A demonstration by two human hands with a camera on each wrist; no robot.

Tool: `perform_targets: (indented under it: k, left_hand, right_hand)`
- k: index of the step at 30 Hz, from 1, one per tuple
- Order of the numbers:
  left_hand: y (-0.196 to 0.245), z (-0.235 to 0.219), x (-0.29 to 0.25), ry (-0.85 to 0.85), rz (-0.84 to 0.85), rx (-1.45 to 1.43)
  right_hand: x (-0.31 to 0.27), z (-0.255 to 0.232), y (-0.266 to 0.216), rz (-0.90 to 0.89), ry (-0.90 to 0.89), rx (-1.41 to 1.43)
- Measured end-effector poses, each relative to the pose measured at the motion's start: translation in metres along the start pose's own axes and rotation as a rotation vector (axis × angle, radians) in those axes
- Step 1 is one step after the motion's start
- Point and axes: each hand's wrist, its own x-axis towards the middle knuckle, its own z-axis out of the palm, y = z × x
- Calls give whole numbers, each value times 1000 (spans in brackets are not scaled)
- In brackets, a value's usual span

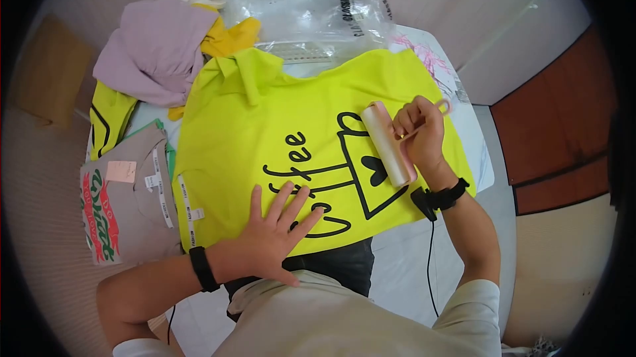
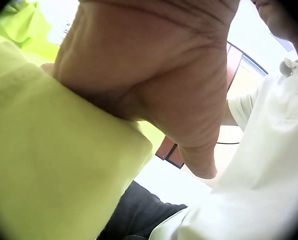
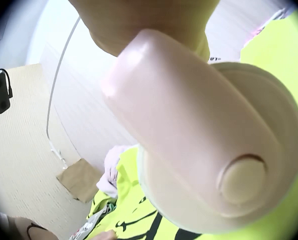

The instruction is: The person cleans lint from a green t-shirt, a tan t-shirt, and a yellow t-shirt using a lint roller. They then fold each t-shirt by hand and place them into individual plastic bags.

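Observation:
A bright yellow-green shirt (image 1: pixel 232 118) with black "Coffee" lettering and a cup drawing lies spread on the white table. My left hand (image 1: pixel 271 234) rests on its lower part with fingers spread; the left wrist view shows the palm side of that hand (image 2: pixel 149 65) against the yellow cloth (image 2: pixel 54 150). My right hand (image 1: pixel 422 135) grips the pink handle of a lint roller (image 1: pixel 387 145), whose pale cylinder lies over the cup drawing. In the right wrist view the roller's pink end (image 3: pixel 189 115) fills the middle, below the hand (image 3: pixel 149 20).
A folded grey shirt (image 1: pixel 136 201) with a tag lies at the left. Behind it are a crumpled mauve garment (image 1: pixel 156 46) and a yellow one (image 1: pixel 232 38). Clear plastic packaging (image 1: pixel 305 2) stands at the back, with pink strands (image 1: pixel 427 59) at the back right.

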Motion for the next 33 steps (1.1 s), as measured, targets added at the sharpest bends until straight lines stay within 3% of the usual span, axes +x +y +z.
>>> perform_targets:
  k: [3, 6, 9, 10, 11, 14, 17, 19, 21, 22, 26, 30, 33]
  left_hand:
    - [6, 0, -3, 11, -16, -47]
    - [11, -2, -10, -7, -9, -118]
    - [16, -19, -20, -28, -33, -150]
    - [17, -19, -23, -18, -39, -156]
    - [22, -15, -26, 97, -111, -154]
    - [24, -9, -30, 362, -321, -298]
    - [28, 2, -34, 290, -406, -196]
    - [40, -1, -32, 207, -422, -145]
    - [54, 3, -27, 137, -433, -99]
    - [60, 8, -26, 133, -422, -64]
    - [68, 21, -27, 199, -426, 15]
    - [68, 25, -28, 286, -454, 28]
    - [68, 31, -27, 311, -451, 33]
  right_hand:
    - [-3, -2, -2, -26, 61, -105]
    - [10, -27, -9, -7, 206, -18]
    - [24, -66, -19, 8, 206, -40]
    - [22, -56, -27, 5, 207, -112]
    - [22, -64, -29, 9, 128, -188]
    - [7, -8, -30, -57, 75, -294]
    - [-8, 66, -18, 70, -165, -14]
    - [-9, 108, -3, 145, -401, -43]
    - [-14, 154, 23, 277, -581, 104]
    - [-17, 171, 39, 376, -686, 209]
    - [-19, 225, 94, 590, -1027, 172]
    - [25, 254, 119, 761, -916, 252]
    - [74, 262, 129, 719, -763, 236]
